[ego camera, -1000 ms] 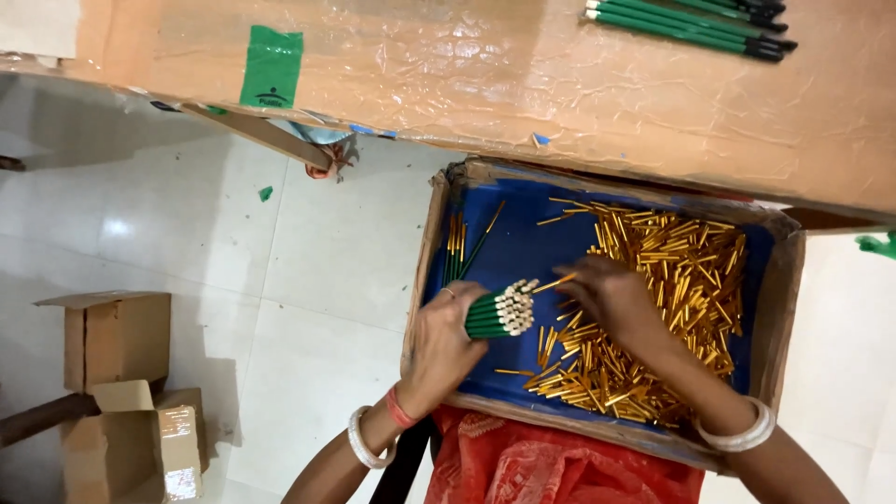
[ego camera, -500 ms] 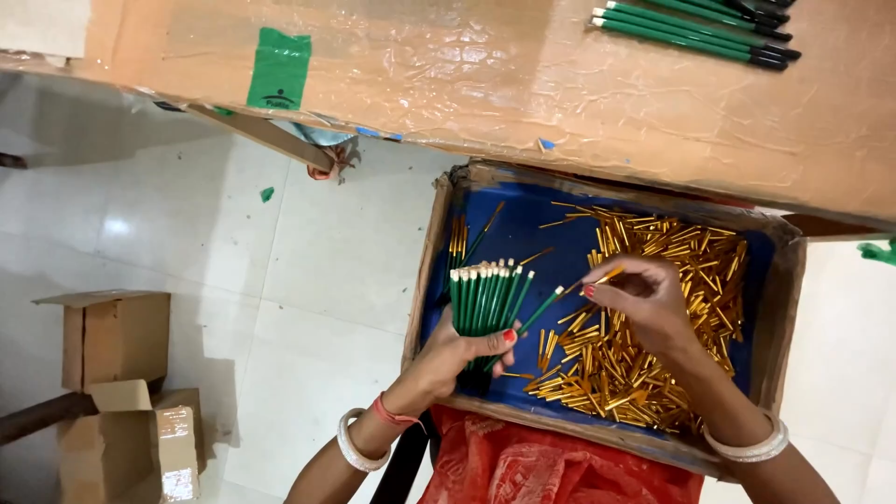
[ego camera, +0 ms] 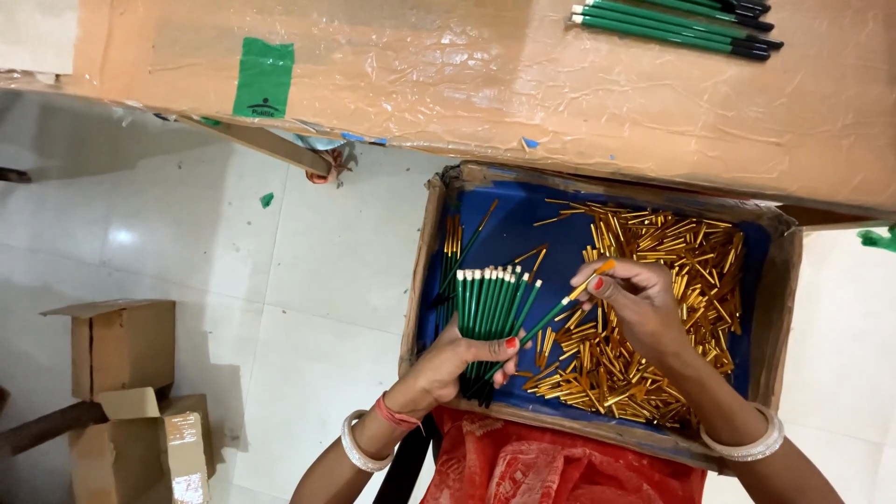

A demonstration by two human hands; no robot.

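Note:
My left hand (ego camera: 446, 369) grips a bundle of green sticks (ego camera: 489, 308) with pale tips, held upright over the near left of a blue-lined cardboard tray (ego camera: 425, 271). My right hand (ego camera: 635, 303) pinches a gold metal tube (ego camera: 592, 278) onto the tip of one green stick that leans out of the bundle to the right. A heap of loose gold tubes (ego camera: 653, 308) fills the tray's right half under that hand. A few sticks with gold tips (ego camera: 455, 245) lie at the tray's far left.
A cardboard-covered table (ego camera: 485, 75) spans the top, with finished green sticks (ego camera: 672, 23) at its far right and green tape (ego camera: 263, 78) at the left. Open cardboard boxes (ego camera: 126, 392) stand on the white tiled floor at lower left. Red cloth (ego camera: 551, 462) lies below the tray.
The bundle swung from lying sideways to standing upright in my left hand. My right hand lifted off the gold heap and now holds a tube at one stick's tip.

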